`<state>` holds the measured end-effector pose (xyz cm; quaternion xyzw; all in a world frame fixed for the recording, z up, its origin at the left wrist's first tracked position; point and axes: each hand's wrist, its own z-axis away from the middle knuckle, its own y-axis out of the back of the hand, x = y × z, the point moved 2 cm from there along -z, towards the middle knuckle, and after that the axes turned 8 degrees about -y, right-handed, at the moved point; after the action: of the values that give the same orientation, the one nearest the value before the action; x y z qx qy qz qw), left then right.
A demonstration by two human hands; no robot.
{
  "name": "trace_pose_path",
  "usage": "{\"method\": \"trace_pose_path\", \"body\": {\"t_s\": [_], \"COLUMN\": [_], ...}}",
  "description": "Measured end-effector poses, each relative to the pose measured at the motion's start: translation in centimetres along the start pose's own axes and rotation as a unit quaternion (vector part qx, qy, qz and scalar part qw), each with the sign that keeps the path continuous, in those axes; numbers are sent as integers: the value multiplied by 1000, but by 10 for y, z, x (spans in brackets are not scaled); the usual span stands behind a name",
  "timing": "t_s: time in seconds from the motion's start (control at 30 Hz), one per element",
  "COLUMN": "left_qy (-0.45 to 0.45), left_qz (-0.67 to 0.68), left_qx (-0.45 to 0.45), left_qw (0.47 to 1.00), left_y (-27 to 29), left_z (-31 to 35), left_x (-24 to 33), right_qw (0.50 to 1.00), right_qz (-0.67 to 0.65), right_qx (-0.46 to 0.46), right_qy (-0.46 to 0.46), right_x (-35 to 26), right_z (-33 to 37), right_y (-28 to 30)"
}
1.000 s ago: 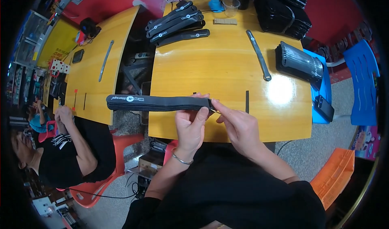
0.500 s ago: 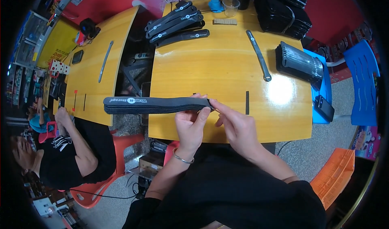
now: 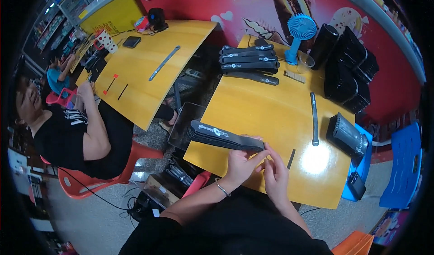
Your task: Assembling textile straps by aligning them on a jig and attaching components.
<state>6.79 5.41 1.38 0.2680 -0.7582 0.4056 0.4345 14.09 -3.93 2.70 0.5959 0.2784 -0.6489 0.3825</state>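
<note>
While the left hand (image 3: pixel 238 163) pinches one end of a long black strap (image 3: pixel 224 136) at the tabletop's (image 3: pixel 271 119) near edge, the right hand (image 3: pixel 275 176), empty beside that end, fingers it, judging from four finished straps (image 3: pixel 248 60) stacked beyond, work goes on.

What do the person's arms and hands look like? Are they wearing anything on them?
Both forearms are bare, with no sleeves showing and no gloves. The left hand has a thin silvery bracelet around the wrist. The right hand shows no ring, watch or band that can be made out. Dark clothing covers the body below the arms.
</note>
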Motion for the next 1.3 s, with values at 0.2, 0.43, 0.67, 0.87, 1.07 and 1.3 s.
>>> {"method": "trace_pose_path", "body": {"t_s": [0.2,0.43,0.67,0.87,1.07,1.3], "left_qy": [13,12,46,29,114,240], "left_qz": [-25,-34,-24,-36,26,48], "left_qx": [-3,-31,-44,-73,-111,-95], "left_qw": [1000,999,998,996,987,965], "left_y": [5,7,5,7,15,10], "left_z": [0,0,2,-9,-16,1], "left_x": [-9,-6,-9,-3,0,3], "right_qw": [995,997,997,998,999,981], "right_qz": [-84,-53,-44,-40,-22,142], "right_qx": [-2,-16,50,-9,-25,-21], "right_qy": [-53,-46,37,-51,-27,131], "right_x": [0,6,10,-4,-6,-20], "right_z": [-7,-7,-12,-20,-26,-25], "right_y": [-3,-5,2,14,25,37]}}
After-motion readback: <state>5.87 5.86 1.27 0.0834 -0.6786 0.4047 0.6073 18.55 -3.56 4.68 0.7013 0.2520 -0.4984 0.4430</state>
